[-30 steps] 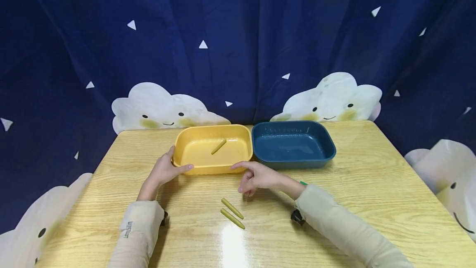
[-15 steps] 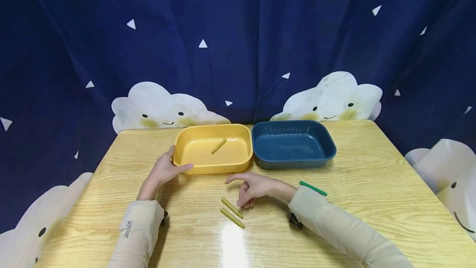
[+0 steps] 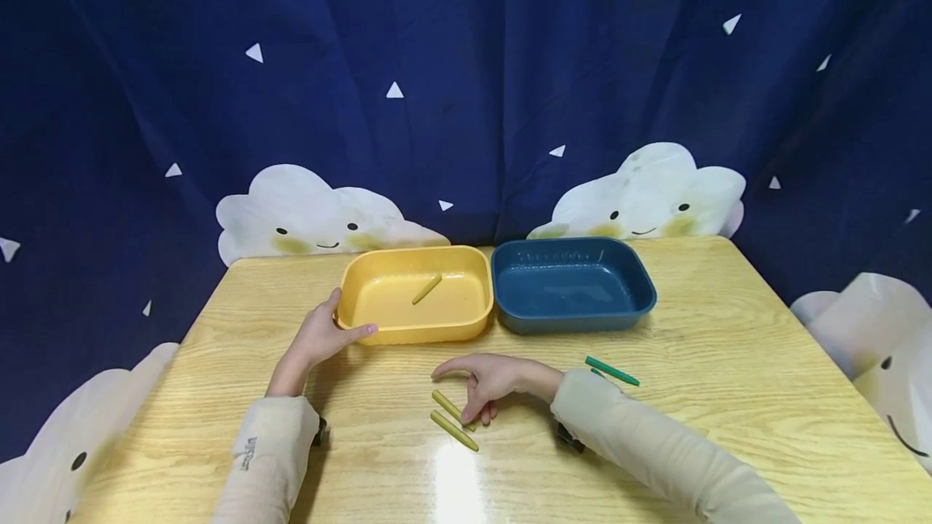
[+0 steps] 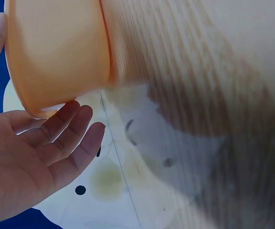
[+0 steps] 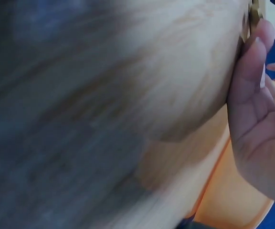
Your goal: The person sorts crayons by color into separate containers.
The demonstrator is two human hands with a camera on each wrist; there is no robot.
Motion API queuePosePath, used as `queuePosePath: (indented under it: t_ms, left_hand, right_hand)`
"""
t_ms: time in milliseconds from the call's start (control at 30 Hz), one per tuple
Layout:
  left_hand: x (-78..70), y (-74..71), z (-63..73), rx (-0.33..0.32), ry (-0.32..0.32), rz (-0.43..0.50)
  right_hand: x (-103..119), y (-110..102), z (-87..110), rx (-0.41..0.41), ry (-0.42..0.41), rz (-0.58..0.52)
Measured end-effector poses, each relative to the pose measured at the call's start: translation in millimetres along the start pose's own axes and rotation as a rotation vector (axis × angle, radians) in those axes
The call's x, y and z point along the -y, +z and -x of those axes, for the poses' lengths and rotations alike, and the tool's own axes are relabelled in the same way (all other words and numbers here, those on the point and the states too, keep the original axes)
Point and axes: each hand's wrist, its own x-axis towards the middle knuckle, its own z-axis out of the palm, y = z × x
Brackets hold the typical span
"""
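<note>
In the head view my left hand (image 3: 317, 340) holds the left end of a yellow plastic bin (image 3: 415, 335), thumb over its front rim. The left wrist view shows the fingers (image 4: 66, 126) bent against the bin's outer wall. One olive-yellow crayon-like stick (image 3: 427, 289) lies inside the bin. Two similar sticks lie side by side on the table: a farther stick (image 3: 445, 403) and a nearer stick (image 3: 455, 431). Over the farther one hovers my right hand (image 3: 498, 378), index finger extended and thumb low beside the stick, partly covering it. Whether it touches the stick is unclear.
A dark blue bin (image 3: 575, 322) stands against the yellow bin's right side, with nothing visible inside. A green stick (image 3: 612, 370) lies on the table (image 3: 735, 362) beyond the right sleeve, which mostly hides another green piece. A dark blue curtain (image 3: 451, 63) hangs behind the table.
My right hand has drawn back from the yellow bin's front rim and come down toward the two yellow sticks. The green pieces are now less covered by the sleeve. The left hand stays put.
</note>
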Motion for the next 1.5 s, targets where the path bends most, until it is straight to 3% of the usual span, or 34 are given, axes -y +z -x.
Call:
queuePosePath:
  t_ms: [467, 633, 800, 933, 1133, 1500]
  left_hand:
    - [-0.6, -1.0, 3.0, 0.004, -0.006, -0.001]
    - [-0.4, -1.3, 3.4, -0.001, -0.002, 0.003]
    - [-1.1, -1.1, 3.6, -0.003, 0.005, 0.011]
    - [-1.9, -0.7, 3.8, -0.006, 0.012, 0.021]
    - [-5.1, -0.1, 6.0, -0.021, 0.034, 0.016]
    - [0.1, 1.0, 1.2, -0.007, 0.002, 0.014]
  right_hand:
    - [-0.7, 8.9, -1.0, -0.057, -0.019, 0.134]
    - [0.1, 9.5, 0.8, -0.058, -0.083, 0.188]
    - [3.8, 14.2, 3.4, -0.120, -0.182, 0.333]
    - [5.2, 16.6, 3.8, -0.157, -0.201, 0.387]
    - [5.0, 14.6, 4.0, -0.164, -0.169, 0.313]
    - [2.5, 5.9, 6.8, -0.165, -0.101, -0.093]
